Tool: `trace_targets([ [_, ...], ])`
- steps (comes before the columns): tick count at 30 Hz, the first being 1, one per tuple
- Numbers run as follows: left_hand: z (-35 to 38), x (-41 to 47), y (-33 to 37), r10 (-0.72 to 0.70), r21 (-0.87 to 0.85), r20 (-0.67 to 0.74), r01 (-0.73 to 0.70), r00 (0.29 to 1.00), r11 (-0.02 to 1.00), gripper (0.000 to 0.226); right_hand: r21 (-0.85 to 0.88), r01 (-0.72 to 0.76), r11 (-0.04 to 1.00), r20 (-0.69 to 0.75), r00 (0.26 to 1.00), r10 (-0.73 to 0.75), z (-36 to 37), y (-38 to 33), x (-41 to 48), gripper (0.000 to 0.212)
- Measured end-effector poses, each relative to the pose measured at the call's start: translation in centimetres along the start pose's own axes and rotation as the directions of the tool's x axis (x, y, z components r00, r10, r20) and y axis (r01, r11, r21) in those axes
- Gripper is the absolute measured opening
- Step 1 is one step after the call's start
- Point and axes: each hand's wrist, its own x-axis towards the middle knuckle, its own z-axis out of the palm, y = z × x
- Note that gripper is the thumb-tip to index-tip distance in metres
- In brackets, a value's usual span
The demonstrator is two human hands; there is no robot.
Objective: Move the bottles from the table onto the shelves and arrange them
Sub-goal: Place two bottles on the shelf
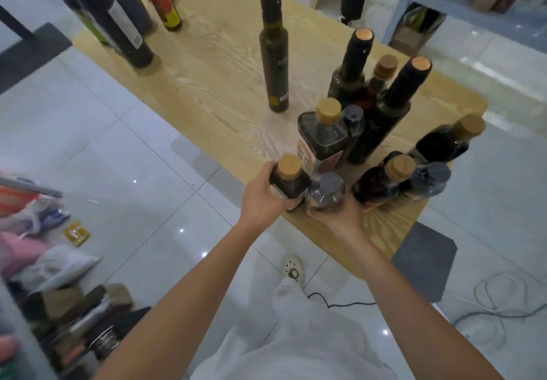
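- biggest risk imo: both hands are grabbing at once at the near edge of the table (207, 89), w/ a tight cluster of bottles right behind. Lifting the two front ones could be bumping the square dark bottle (321, 142) just behind them, and that one's touching or nearly touching its neighbours, so prob a domino thing.
- second risk: the gray-cap bottle (327, 191) is sitting right at the table edge. If the grip's slipping as it's coming up, it's going to the tile floor (103, 148), not back onto wood.
- also the tall green bottle (275, 51) is standing alone mid-table, well apart from the rest, so that one's safe for now. The tall dark ones w/ copper tops in the cluster look tippy tho.
- left hand (262, 194): wrapping around the small cork-top bottle (288, 179) from the left side, fingers curled round the body, closed on it. Bottle's upright.
- right hand (337, 216): cupping the gray-cap bottle from below/near side, palm against it. Fingers are mostly hidden behind the bottle, so I'm guessing it's a proper grip but can't fully confirm.
- the two held bottles are touching each other, side by side.
- where stuff is: most bottles are crowding the near right corner, a few more at the far left end. A shelf (444, 3) w/ some items is showing top right, beyond the table, so there's a carry ahead.
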Motion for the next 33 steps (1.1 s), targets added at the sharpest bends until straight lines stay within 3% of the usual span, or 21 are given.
trace_targets([
  [3, -1.7, -3.0, -1.4, -0.009, -0.034, -0.041, 0.008, 0.999, 0.999, 0.060, -0.051, 0.061, 0.997, 0.088, 0.995, -0.056, 1.1, 0.2, -1.9, 0.062],
  [8, -6.9, -10.1, -5.0, -0.179, -0.142, -0.207, 0.152, 0.962, 0.978, 0.054, -0.112, 0.194, 0.975, 0.307, 0.939, -0.152, 5.3, -2.4, -6.4, 0.066],
  [11, -10.9, -15.6, -6.8, -0.267, -0.214, -0.376, 0.197, 0.887, 0.957, 0.052, -0.101, 0.327, 0.940, 0.477, 0.845, -0.243, 9.1, -5.5, -9.6, 0.061],
  [13, -13.9, -19.8, -7.4, -0.305, -0.259, -0.504, 0.195, 0.808, 0.946, 0.055, -0.073, 0.431, 0.899, 0.602, 0.738, -0.305, 11.8, -8.1, -12.3, 0.060],
  [18, -20.9, -31.8, -5.7, -0.274, -0.255, -0.785, 0.113, 0.556, 0.960, 0.059, 0.177, 0.587, 0.790, 0.772, 0.416, -0.481, 17.7, -15.6, -22.1, 0.060],
  [23, -25.3, -43.8, -1.4, -0.134, -0.113, -0.973, 0.119, 0.186, 0.986, 0.061, 0.481, 0.627, 0.613, 0.774, 0.026, -0.633, 21.7, -22.1, -33.8, 0.069],
  [26, -26.4, -49.8, 1.8, -0.043, -0.049, -0.998, 0.161, -0.042, 0.986, 0.052, 0.637, 0.565, 0.525, 0.715, -0.178, -0.676, 23.0, -25.4, -40.3, 0.072],
  [30, -26.5, -55.7, 6.1, 0.111, 0.020, -0.945, 0.286, -0.306, 0.958, 0.047, 0.796, 0.431, 0.425, 0.591, -0.398, -0.702, 23.3, -28.8, -47.0, 0.067],
  [33, -26.1, -59.0, 9.2, 0.252, 0.050, -0.861, 0.421, -0.441, 0.906, 0.050, 0.872, 0.301, 0.387, 0.490, -0.500, -0.714, 23.0, -30.9, -51.4, 0.065],
])
